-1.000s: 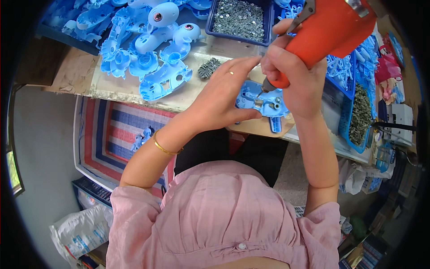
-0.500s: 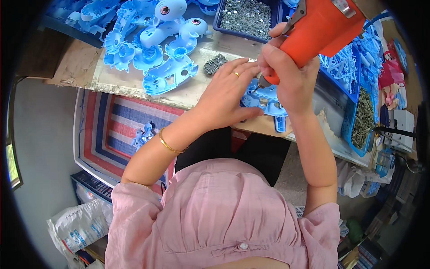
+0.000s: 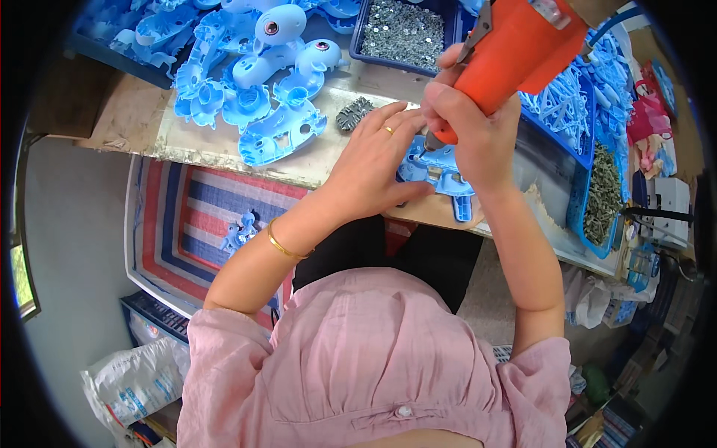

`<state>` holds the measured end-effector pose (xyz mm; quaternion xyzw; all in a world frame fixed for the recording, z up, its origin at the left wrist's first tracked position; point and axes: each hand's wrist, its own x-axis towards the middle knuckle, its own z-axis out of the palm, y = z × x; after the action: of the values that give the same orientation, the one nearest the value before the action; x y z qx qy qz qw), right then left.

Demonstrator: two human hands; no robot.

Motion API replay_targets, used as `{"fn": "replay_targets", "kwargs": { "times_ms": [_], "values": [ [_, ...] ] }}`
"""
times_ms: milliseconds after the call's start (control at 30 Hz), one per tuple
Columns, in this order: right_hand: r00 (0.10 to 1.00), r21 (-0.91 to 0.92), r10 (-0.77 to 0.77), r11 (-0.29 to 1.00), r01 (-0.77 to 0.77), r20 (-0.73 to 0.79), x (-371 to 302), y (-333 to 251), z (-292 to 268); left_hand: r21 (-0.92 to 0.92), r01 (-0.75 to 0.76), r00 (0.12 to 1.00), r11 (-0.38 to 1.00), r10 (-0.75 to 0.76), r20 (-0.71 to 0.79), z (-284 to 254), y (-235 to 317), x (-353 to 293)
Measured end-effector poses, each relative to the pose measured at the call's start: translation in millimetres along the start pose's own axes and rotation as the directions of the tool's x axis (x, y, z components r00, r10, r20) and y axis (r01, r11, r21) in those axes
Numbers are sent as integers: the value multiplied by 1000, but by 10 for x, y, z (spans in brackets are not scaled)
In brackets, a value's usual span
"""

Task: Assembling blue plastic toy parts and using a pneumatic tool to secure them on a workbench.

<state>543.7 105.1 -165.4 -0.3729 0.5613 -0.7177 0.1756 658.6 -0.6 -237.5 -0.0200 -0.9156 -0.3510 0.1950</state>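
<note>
Left hand (image 3: 370, 160): curves in a wide, half-open C about the left side of a light-blue moulded plastic shell (image 3: 442, 178), with thumb by its lower left edge; cannot tell whether clamped on it. Wears a thin gold ring (image 3: 389, 130) and, at the wrist, a gold bangle (image 3: 278, 243).
Right hand (image 3: 476, 127): closes firmly around an orange pistol-shaped power driver (image 3: 519, 56), near a grey metal lever (image 3: 478, 31).
Driver: slants from the upper right of the frame down and leftward, nose at the shell; too small to tell exact contact.
Shell: lies just right of centre, on a flat tan board (image 3: 424, 216) at the bench edge.
Small dark-grey metal heap (image 3: 355, 113): sits just above the left hand.
Upper left: light-blue hollow plastic pieces (image 3: 280, 134), piled together.
Top centre: dark-blue rectangular tray (image 3: 392, 64), full of small silvery metal parts.
Right side: blue basket (image 3: 576, 213), holding grey-green metal screws.
Left of centre: box lined with red, white and blue striped cloth (image 3: 224, 198), with small blue plastic figures (image 3: 240, 233) inside.
</note>
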Motion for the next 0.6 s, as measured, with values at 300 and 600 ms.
{"fn": "replay_targets", "kwargs": {
  "times_ms": [300, 600],
  "values": [
    [983, -169, -153, 971, 169, 106, 200, -535, -150, 34, 10, 993, 999, -7, -114, -149, 73, -43],
    [881, -753, -464, 610, 247, -87, 1050, -1457, -2170, -38, -70, 997, 997, 69, -29, -111, 261, 31]
  ]
}}
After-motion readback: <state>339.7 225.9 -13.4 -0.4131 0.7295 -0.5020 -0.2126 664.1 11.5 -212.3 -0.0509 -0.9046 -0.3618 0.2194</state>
